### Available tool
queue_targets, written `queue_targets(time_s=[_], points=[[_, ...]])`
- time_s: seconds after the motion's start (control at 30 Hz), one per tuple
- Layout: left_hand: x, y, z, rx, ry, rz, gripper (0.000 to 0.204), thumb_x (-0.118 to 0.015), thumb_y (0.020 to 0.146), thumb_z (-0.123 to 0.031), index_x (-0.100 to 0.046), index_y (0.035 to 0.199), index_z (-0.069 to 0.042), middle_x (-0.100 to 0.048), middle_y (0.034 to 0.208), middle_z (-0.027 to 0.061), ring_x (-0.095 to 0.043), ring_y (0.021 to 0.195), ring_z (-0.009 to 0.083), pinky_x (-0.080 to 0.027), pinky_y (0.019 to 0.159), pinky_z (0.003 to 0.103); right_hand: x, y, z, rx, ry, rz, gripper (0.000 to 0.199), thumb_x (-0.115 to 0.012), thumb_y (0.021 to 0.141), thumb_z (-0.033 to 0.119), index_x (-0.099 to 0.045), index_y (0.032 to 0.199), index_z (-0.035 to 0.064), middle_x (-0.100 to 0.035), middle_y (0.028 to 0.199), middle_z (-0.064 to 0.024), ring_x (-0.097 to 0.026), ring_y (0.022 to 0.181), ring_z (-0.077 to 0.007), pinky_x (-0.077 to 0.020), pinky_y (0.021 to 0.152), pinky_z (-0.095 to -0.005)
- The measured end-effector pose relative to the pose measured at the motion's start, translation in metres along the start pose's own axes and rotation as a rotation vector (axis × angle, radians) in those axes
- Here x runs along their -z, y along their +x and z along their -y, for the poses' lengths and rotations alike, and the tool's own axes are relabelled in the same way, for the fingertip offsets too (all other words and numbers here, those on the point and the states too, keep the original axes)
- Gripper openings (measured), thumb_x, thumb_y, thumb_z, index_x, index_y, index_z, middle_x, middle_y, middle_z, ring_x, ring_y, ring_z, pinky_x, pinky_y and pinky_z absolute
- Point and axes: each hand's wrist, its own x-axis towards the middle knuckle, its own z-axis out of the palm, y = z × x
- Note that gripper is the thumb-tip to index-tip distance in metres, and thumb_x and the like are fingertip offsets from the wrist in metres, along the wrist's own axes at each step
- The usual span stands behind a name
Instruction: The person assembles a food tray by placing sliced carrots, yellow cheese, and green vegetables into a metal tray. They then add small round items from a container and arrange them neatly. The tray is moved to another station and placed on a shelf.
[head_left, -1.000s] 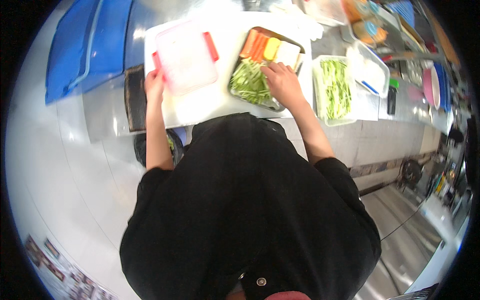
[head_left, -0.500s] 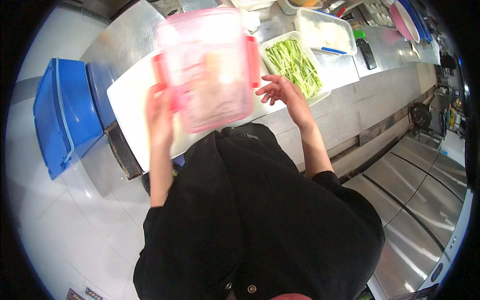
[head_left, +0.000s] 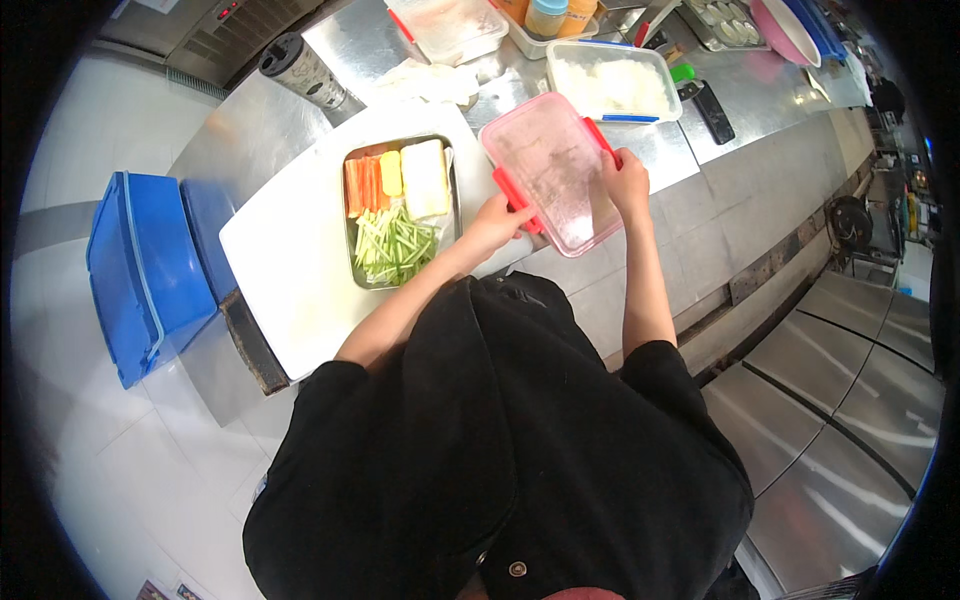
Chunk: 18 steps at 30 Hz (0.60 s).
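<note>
I had both hands on the clear plastic lid [head_left: 553, 170] with red clips, held tilted above the steel tabletop [head_left: 700, 170]. My left hand [head_left: 492, 222] had its fingers clamped on the near-left red clip, and my right hand [head_left: 626, 182] had its fingers closed on the lid's right edge. Just to the left, on the white cutting board [head_left: 285, 260], sat a metal tray [head_left: 398, 210] with carrot sticks, yellow and white blocks, and green strips. A clear container of rice [head_left: 612, 82] stood beyond the lid. A blue bin [head_left: 140, 270] lay far left.
</note>
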Motion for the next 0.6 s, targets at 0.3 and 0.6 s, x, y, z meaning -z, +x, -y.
queue_targets(time_s=[0.3, 0.6], points=[[0.012, -0.018, 0.001, -0.014, -0.146, -0.025, 0.028, -0.062, 0.095, -0.022, -0.058, 0.117, -0.005, -0.067, 0.103, 0.0044, -0.066, 0.088, 0.0132, -0.054, 0.074, 0.029, 0.017, 0.003, -0.021, -0.084, 0.123, 0.281, 0.035, -0.063, 0.085, 0.034, -0.069, 0.086, -0.0006, -0.066, 0.071, -0.0159, -0.062, 0.065, -0.0227, -0.0481, 0.064, -0.038], [-0.004, -0.037, -0.012, -0.026, 0.729, -0.486, 0.032, -0.06, 0.093, -0.033, -0.057, 0.103, -0.002, -0.068, 0.091, 0.0191, -0.066, 0.08, 0.0378, -0.051, 0.072, 0.048, -0.01, -0.011, -0.016, 0.052, -0.134, 0.153, 0.051, -0.045, 0.101, 0.042, -0.065, 0.1, -0.0042, -0.066, 0.08, -0.0143, -0.06, 0.074, -0.0204, -0.0481, 0.071, -0.0361]])
